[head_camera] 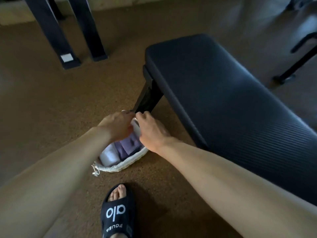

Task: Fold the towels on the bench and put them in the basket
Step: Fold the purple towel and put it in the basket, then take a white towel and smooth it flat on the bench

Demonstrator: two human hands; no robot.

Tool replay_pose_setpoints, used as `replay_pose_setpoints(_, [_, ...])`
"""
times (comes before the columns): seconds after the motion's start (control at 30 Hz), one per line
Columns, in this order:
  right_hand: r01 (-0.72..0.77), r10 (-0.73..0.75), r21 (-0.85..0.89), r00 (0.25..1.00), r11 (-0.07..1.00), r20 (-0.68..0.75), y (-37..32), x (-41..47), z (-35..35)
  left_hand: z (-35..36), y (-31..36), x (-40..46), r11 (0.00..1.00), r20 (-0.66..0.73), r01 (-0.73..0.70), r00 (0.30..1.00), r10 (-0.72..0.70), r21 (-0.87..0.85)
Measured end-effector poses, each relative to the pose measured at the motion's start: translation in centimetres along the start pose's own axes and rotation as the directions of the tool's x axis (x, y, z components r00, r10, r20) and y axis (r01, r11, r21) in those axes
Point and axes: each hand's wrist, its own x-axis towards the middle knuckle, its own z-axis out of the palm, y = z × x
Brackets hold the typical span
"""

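Note:
A white woven basket (120, 166) sits on the floor beside the bench leg. Inside lie a folded white towel (109, 156) at the near end and folded purple towels (127, 146) in the middle. My left hand (116, 125) and my right hand (151, 130) are both down over the basket's far end, gripping a folded white towel (136, 126) between them. Only a small strip of that towel shows between my fingers. The black padded bench (223, 93) has nothing on its top.
Brown cork-like floor all around. My foot in a black slide sandal (118, 212) stands just in front of the basket. Dark furniture legs (68, 40) stand at the back left, and another black metal frame (298, 54) at the right edge.

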Motion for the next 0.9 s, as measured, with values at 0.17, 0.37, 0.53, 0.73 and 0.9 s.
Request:
replay_pose_setpoints(0.17, [0.059,-0.027,0.176,0.984,0.983,-0.177,0.8,-9.6,-10.6,-10.2,8.0,-6.1,0.978,-0.203,-0.198,0.962,0.18,-0.069])
replay_pose_setpoints(0.37, [-0.27,0.342,0.256,0.889,0.928,-0.304,9.5,-25.6,-19.5,-16.5,23.8,-14.3,0.89,-0.194,-0.452,0.879,0.435,-0.055])
replay_pose_setpoints(0.53, [-0.601,0.601,0.024,0.797,0.799,-0.062,16.6,-39.7,-22.8,-14.5,38.1,-20.4,0.741,-0.036,-0.593,0.788,0.615,-0.314])
replay_pose_setpoints(0.73, [-0.702,0.726,-0.216,0.594,0.678,0.348,20.4,-51.7,-23.2,-8.0,49.2,-25.9,0.714,0.171,-0.597,0.711,0.682,-0.367])
replay_pose_setpoints(0.9, [-0.771,0.653,0.07,0.579,0.632,0.488,20.9,-56.3,-20.7,-4.2,52.3,-28.0,0.685,0.196,-0.706,0.657,0.728,-0.179])
